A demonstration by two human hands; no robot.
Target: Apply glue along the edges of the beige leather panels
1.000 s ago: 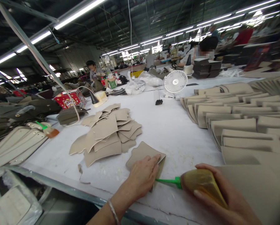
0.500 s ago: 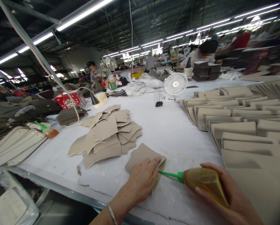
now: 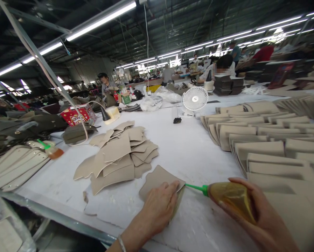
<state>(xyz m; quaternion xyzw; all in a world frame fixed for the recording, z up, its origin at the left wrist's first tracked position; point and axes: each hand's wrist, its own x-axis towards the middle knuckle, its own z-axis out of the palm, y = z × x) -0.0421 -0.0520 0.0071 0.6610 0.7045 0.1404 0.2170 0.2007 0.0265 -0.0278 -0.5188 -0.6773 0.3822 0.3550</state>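
My left hand [image 3: 160,203] is bent over a beige leather-like piece [image 3: 153,182] and holds it at the table, fingertips near its right corner. Below that corner a yellowish edge shows beside the fingers; my thumb is hidden. My right hand [image 3: 267,210] is wrapped round a soft squeeze bottle [image 3: 231,197] of amber liquid, tipped on its side. Its thin green nozzle [image 3: 195,187] points left, with the tip at the piece's corner. Further left lies a loose heap of similar beige pieces [image 3: 117,150].
Rows of folded beige pieces [image 3: 264,150] fill the right side. A white fan [image 3: 195,99] stands behind, near a small black object [image 3: 177,120]. At left are another green-tipped bottle [image 3: 51,151], pale straps [image 3: 20,168] and a red box [image 3: 78,114]. Other people sit further back.
The green nozzle tip has moved up and slightly right along the piece's edge to its corner. My right hand has shifted a little right with the bottle. The view has tilted slightly.
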